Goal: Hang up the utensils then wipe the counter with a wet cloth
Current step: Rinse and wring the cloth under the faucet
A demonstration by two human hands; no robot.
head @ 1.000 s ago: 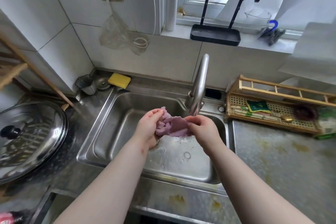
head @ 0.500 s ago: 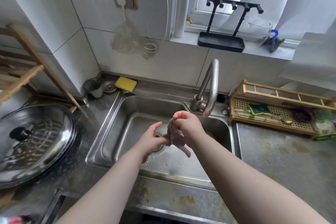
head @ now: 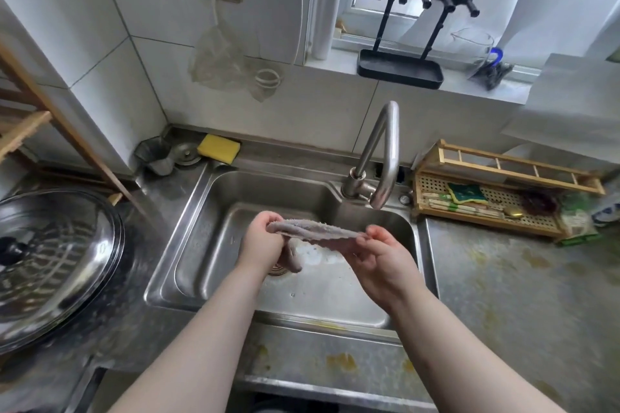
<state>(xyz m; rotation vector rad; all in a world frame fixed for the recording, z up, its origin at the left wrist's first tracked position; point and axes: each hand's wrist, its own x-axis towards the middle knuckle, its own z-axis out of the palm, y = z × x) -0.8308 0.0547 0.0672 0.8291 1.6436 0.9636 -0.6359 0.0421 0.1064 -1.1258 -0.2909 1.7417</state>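
- Left hand (head: 260,243) grips one end of the pinkish cloth (head: 315,234); a tail of it hangs below that fist
- Right hand (head: 382,256) pinches the other end; the cloth stretches between both hands over the sink (head: 188,228), below the faucet (head: 382,157)
- Stained steel surface (head: 503,295) lies to the right; a yellow sponge (head: 218,148) sits behind the sink

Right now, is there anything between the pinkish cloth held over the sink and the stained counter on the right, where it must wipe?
Nothing visible blocks it. The pinkish cloth, stretched between the left hand and right hand, only has to pass the steel sink's right rim. The stained steel counter is bare; the wooden rack stands behind it.
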